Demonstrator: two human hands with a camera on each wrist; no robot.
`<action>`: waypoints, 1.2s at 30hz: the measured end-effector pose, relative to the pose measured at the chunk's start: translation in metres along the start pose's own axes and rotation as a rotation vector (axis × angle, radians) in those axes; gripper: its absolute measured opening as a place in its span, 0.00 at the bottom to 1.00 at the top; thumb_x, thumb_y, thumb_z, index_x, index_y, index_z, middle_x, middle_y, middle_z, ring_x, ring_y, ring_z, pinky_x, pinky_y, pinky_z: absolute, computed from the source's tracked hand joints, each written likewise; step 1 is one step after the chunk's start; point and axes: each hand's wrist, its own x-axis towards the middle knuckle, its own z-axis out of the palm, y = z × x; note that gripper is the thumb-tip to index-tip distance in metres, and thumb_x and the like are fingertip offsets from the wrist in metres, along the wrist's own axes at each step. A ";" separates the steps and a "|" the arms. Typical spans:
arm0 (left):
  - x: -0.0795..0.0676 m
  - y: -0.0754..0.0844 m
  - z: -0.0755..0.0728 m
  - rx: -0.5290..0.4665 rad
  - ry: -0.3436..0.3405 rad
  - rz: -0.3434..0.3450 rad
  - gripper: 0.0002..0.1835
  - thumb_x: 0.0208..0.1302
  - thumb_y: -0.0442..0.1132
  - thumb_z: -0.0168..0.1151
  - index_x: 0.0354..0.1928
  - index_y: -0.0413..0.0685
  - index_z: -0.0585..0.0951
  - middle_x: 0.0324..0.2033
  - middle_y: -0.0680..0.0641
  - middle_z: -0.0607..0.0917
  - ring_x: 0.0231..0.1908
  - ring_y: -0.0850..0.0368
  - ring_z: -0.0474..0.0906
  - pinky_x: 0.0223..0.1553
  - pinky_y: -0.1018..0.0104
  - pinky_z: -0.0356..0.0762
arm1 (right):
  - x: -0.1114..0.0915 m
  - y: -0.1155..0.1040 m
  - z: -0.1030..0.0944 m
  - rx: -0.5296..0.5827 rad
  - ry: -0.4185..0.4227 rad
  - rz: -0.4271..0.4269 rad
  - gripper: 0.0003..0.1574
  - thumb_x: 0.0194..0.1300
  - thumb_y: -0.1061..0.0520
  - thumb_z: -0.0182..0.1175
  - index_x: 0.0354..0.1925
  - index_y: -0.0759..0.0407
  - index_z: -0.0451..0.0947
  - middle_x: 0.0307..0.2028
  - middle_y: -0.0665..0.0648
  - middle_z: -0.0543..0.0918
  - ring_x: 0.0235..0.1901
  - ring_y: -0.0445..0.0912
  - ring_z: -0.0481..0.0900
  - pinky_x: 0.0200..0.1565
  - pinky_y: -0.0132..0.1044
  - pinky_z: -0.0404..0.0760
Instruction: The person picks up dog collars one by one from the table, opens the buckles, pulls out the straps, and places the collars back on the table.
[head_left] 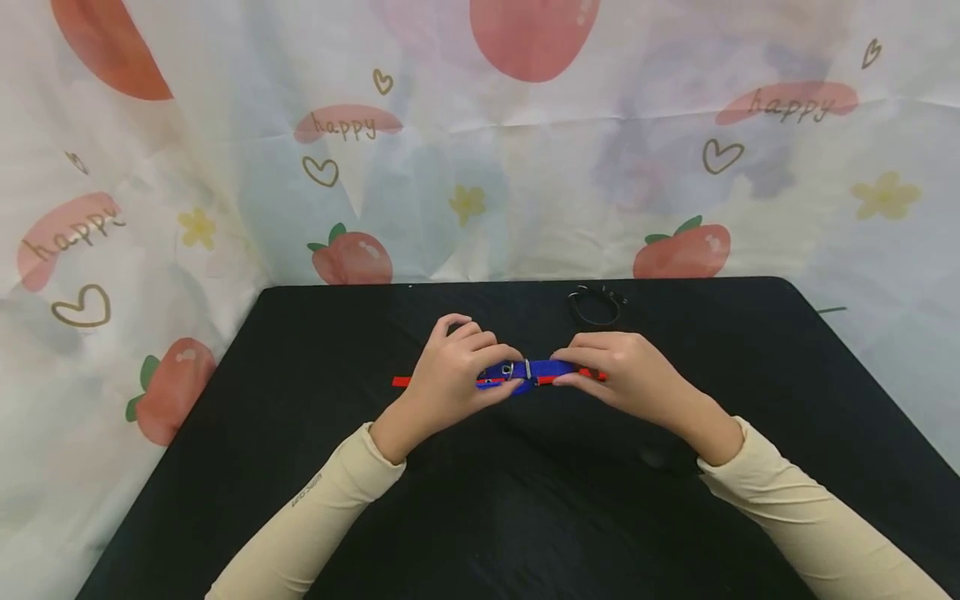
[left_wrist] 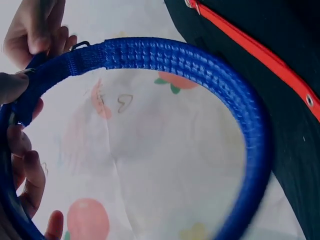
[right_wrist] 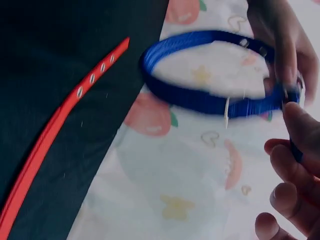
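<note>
A blue pet collar [head_left: 551,368] is bent into a loop and held in the air by both hands. My left hand [head_left: 456,365] grips it on the left, thumb and fingers around the strap beside the metal buckle. On the other side my right hand [head_left: 628,371] pinches the strap between thumb and fingers. The wrist views show the loop's woven band [left_wrist: 160,56] and, slightly blurred, a metal ring [right_wrist: 227,113] on it. Below the hands a red collar [head_left: 401,382] with metal eyelets lies across the black table, partly hidden by the hands and the blue loop.
A black collar [head_left: 617,317], curled into a ring, lies near the back edge of the black table [head_left: 480,500]. A white curtain [head_left: 525,208] printed with fruit and hearts hangs behind the table and along its left side.
</note>
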 end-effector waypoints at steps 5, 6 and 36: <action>0.003 0.003 0.003 0.026 -0.008 0.042 0.10 0.49 0.50 0.72 0.33 0.58 0.85 0.23 0.57 0.81 0.29 0.61 0.74 0.53 0.55 0.70 | 0.003 -0.003 0.003 0.018 0.005 -0.017 0.32 0.66 0.37 0.46 0.33 0.61 0.83 0.23 0.49 0.79 0.18 0.34 0.66 0.22 0.21 0.65; 0.003 0.003 0.004 0.029 -0.009 0.039 0.10 0.48 0.50 0.72 0.32 0.58 0.85 0.23 0.57 0.81 0.29 0.61 0.74 0.53 0.55 0.70 | 0.002 -0.004 0.002 0.015 0.011 -0.009 0.33 0.66 0.36 0.45 0.33 0.61 0.84 0.23 0.48 0.79 0.18 0.34 0.66 0.22 0.21 0.65; 0.007 0.007 -0.002 0.020 -0.002 0.052 0.13 0.47 0.52 0.74 0.34 0.57 0.87 0.22 0.57 0.80 0.30 0.61 0.73 0.55 0.54 0.69 | 0.001 -0.004 0.008 0.117 0.015 0.088 0.22 0.61 0.42 0.59 0.32 0.60 0.83 0.27 0.48 0.82 0.20 0.36 0.71 0.23 0.21 0.68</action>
